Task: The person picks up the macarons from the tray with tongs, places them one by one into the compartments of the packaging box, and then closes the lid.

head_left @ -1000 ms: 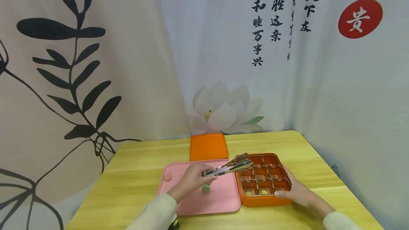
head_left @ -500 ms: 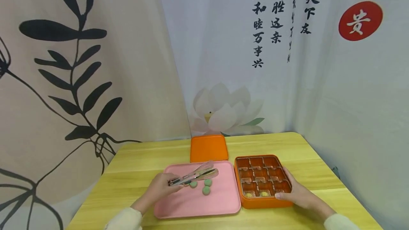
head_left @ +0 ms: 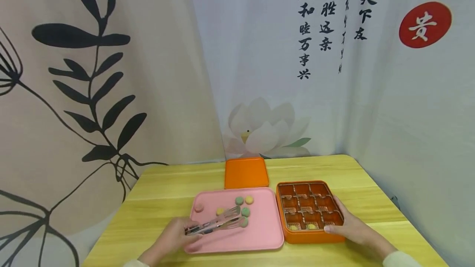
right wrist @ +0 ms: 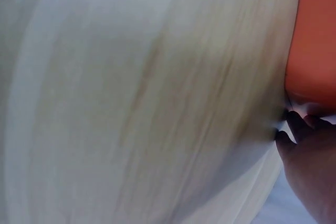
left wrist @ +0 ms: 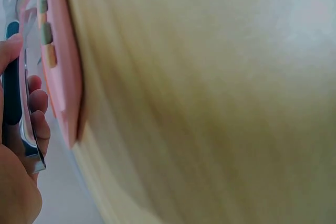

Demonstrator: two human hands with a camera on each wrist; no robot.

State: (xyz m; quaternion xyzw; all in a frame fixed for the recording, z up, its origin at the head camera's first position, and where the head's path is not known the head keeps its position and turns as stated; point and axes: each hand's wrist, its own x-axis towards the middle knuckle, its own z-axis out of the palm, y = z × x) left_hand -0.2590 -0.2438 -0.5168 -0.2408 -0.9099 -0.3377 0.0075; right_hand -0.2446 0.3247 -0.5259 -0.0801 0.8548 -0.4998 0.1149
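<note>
Tongs, one pair, metal with dark handles: held in the grip of your left hand, fingers and thumb curled round them, tips parted over the pink tray. On that tray, small discs: three green discs, two yellow discs, one pink disc at the left. Two of the green lie close by the tips — whether touching, you cannot tell from here. Best handling, by judgement: set one tip each side of a single disc, level with it, and squeeze lightly, since the discs look apt to roll or dent. Orange box, nine compartments, just right of the tray; your right hand grips its near right corner, and a still box should make placing easier. Filled: near row, left and middle, yellow pieces. Orange lid, lying beyond the tray. Tabletop, yellow, wood-grained. Room: pale curtain behind, printed with dark leaves, a lotus, black characters and red ovals.
</note>
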